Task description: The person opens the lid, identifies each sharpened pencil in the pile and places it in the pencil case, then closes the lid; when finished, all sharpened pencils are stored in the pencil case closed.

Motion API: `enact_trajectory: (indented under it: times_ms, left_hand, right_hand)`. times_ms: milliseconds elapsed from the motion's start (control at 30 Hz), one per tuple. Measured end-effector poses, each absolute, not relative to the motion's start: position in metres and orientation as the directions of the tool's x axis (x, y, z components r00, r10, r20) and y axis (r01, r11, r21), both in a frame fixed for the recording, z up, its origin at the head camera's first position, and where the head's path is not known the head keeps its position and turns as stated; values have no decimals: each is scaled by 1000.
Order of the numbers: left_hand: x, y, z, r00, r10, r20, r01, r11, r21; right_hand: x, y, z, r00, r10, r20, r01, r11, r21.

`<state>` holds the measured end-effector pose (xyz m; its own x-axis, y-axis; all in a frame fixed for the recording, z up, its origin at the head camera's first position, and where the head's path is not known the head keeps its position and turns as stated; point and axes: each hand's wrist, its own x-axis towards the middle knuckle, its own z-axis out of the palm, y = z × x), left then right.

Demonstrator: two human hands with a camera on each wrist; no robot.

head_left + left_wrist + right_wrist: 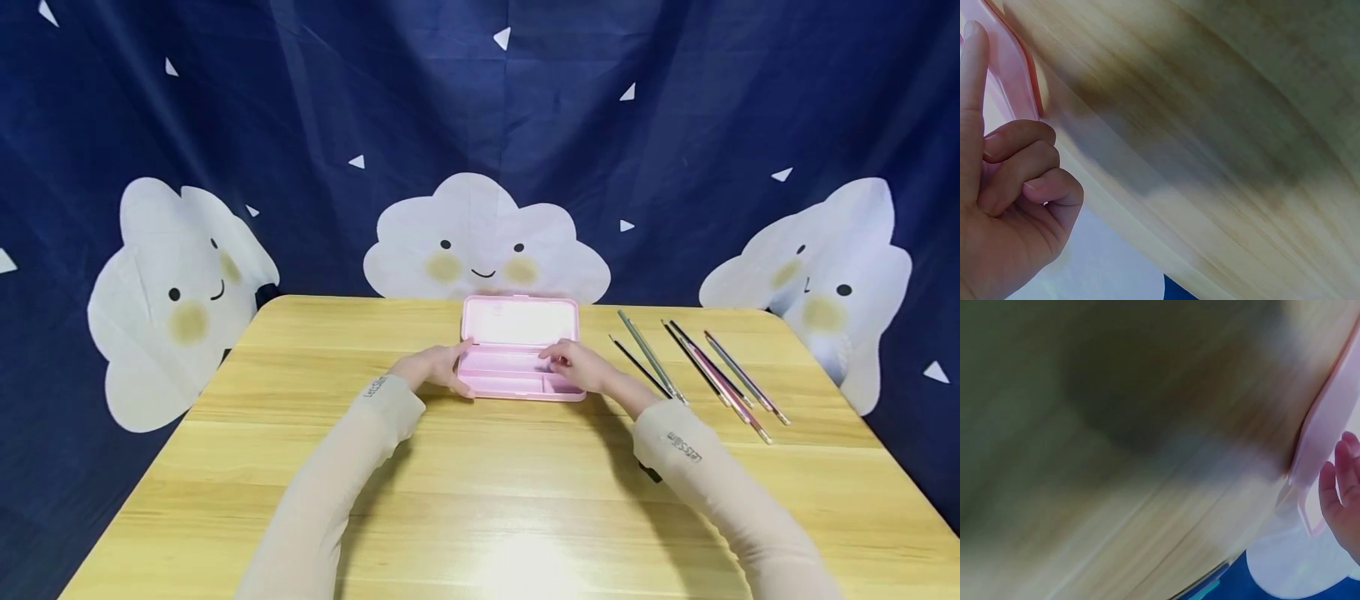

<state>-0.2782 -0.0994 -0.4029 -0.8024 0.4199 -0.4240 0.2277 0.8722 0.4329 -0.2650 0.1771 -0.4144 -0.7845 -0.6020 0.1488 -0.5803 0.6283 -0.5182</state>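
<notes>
L hand (pixel 435 367) held the open pink box (pixel 517 350) steady w/ curled fingers; R hand (pixel 581 367) reached inside, grip unclear.

Your right wrist view blurred throughout; right hand (pixel 1342 487) cut by frame edge. Your left hand (pixel 1004 187) cropped at left edge. Pink case (pixel 517 350) interior partly hidden under right-hand fingers; contents unreadable.
</notes>
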Motion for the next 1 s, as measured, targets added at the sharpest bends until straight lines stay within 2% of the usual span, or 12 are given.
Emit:
enact_trajectory:
  times_ms: [300,567,1000]
  left_hand:
    - [-279,-100,-403,-806,422,-415,248,877,411]
    - [-278,-99,-402,-799,439,-412,262,870,418]
    - [-284,-101,-406,-791,448,-416,270,867,420]
  right_hand:
    - [-250,212,-407,-857,-489,160,-495,699,-515]
    - [-244,256,-406,-937,-335,94,-339,819,-463]
    - [-234,283,-413,-966,-257,-42,-223,900,-374]
